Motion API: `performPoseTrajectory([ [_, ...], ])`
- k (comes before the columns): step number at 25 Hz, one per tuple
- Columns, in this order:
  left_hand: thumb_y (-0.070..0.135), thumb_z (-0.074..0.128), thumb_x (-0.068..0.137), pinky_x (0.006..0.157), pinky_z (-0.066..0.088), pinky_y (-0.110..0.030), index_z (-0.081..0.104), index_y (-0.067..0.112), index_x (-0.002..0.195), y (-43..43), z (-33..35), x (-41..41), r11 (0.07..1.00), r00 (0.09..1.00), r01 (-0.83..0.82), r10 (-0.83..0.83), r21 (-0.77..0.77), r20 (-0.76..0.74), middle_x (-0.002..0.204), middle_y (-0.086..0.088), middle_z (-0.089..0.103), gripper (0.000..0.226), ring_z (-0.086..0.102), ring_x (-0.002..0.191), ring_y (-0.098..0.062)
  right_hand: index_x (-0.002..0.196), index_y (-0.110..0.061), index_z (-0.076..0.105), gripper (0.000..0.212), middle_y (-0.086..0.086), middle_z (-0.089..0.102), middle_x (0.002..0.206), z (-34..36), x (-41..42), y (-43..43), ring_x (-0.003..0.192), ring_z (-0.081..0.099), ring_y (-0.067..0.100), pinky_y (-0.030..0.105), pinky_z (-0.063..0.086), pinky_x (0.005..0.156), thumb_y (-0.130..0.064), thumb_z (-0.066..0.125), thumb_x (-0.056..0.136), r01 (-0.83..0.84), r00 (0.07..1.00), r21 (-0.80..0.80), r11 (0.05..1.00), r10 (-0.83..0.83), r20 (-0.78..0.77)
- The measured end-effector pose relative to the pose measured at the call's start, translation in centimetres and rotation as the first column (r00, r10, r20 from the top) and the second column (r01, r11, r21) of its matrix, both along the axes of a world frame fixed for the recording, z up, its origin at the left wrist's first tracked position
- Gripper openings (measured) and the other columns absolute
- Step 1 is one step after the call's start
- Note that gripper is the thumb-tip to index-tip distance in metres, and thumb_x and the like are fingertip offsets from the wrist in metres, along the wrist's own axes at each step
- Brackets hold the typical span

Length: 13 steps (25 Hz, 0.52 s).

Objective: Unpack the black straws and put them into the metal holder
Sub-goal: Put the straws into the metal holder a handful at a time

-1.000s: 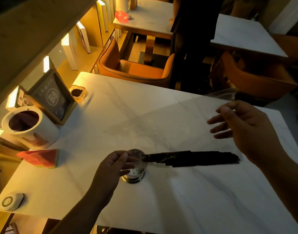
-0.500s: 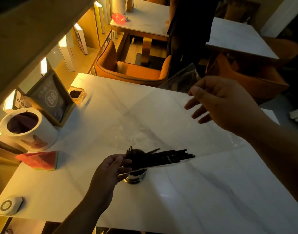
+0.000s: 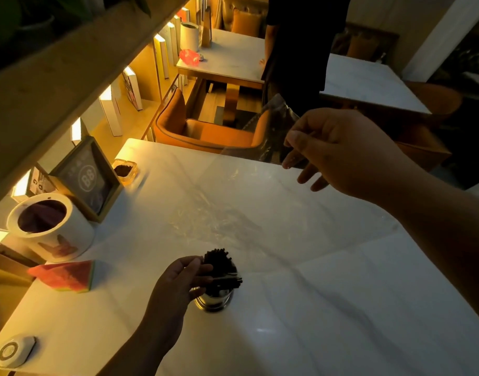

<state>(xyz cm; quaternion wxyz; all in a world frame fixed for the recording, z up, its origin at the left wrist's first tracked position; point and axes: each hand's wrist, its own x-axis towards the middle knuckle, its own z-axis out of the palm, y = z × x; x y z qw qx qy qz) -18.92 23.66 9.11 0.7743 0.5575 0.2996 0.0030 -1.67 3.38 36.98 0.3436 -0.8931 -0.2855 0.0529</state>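
While the left hand curls its fingers round the side of the metal holder, the right hand is raised above the far side of the white table, well apart from it. The right thumb and fingers pinch the top of a clear plastic bag, which hangs down towards the table; its lower end is too transparent to trace. The holder stands upright on the table near the front edge. The black straws sit bunched inside it, their ends sticking up above the rim, and a few lean out to the right across the rim. To the left on the table stand a white cup, a framed sign behind it, a small ashtray and a watermelon slice. A round white device lies at the near left corner. Beyond the table is an orange chair, and a person in dark clothes stands farther back.
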Motion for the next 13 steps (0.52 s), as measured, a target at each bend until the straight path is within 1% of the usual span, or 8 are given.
performPoseTrajectory([
  [2,0.026,0.059,0.102,0.089,0.057,-0.047,0.070,0.019,0.113,-0.3,0.6,0.7,0.999,0.999,0.030,-0.031,0.041,0.017,0.105,-0.004,0.080,0.017,0.076,0.097,-0.024,0.101,-0.021,0.067,0.016,-0.016,0.076,0.089,0.3,0.1,-1.1,0.074,0.077,0.007,0.018,0.059,0.052,-0.027,0.054,0.107,0.025,1.000,0.018,1.000,-0.025,-0.001],
  [4,0.025,0.062,0.100,0.086,0.056,-0.040,0.071,0.021,0.112,-0.9,1.6,1.9,0.996,0.998,0.063,-0.064,0.066,0.021,0.103,0.000,0.081,0.015,0.076,0.095,-0.017,0.100,-0.024,0.067,0.015,-0.009,0.078,0.087,0.5,0.1,-2.7,0.074,0.077,0.008,0.020,0.061,0.055,-0.027,0.054,0.107,0.065,0.998,0.048,0.997,-0.065,0.005],
  [6,0.026,0.065,0.099,0.085,0.056,-0.037,0.071,0.024,0.111,-1.8,2.5,3.4,0.991,0.995,0.096,-0.098,0.094,0.018,0.102,0.004,0.081,0.014,0.076,0.094,-0.012,0.098,-0.025,0.066,0.015,-0.004,0.077,0.085,0.5,0.2,-4.5,0.074,0.078,0.010,0.022,0.062,0.057,-0.025,0.054,0.107,0.107,0.994,0.080,0.991,-0.108,0.010],
  [8,0.028,0.068,0.097,0.088,0.057,-0.038,0.072,0.028,0.110,-2.9,3.3,5.0,0.986,0.993,0.112,-0.116,0.125,0.022,0.102,0.006,0.081,0.013,0.075,0.096,-0.013,0.098,-0.025,0.066,0.016,-0.003,0.078,0.084,0.5,0.2,-6.6,0.073,0.077,0.011,0.022,0.062,0.056,-0.025,0.054,0.107,0.155,0.988,0.126,0.980,-0.155,-0.004],
  [10,0.031,0.071,0.095,0.090,0.058,-0.041,0.071,0.030,0.109,-3.9,4.0,6.6,0.981,0.992,0.118,-0.124,0.152,0.029,0.104,0.005,0.080,0.014,0.075,0.098,-0.016,0.098,-0.025,0.067,0.016,-0.007,0.079,0.089,0.2,0.2,-8.8,0.072,0.078,0.013,0.021,0.061,0.055,-0.026,0.053,0.107,0.210,0.978,0.184,0.960,-0.208,-0.029],
  [13,0.034,0.072,0.094,0.091,0.057,-0.043,0.069,0.031,0.112,-6.0,5.1,9.0,0.967,0.987,0.145,-0.155,0.209,0.033,0.107,0.003,0.076,0.018,0.072,0.102,-0.018,0.103,-0.021,0.067,0.016,-0.005,0.080,0.093,-0.1,0.4,-13.3,0.074,0.078,0.018,0.024,0.061,0.056,-0.024,0.052,0.108,0.296,0.955,0.307,0.904,-0.277,-0.106],
])
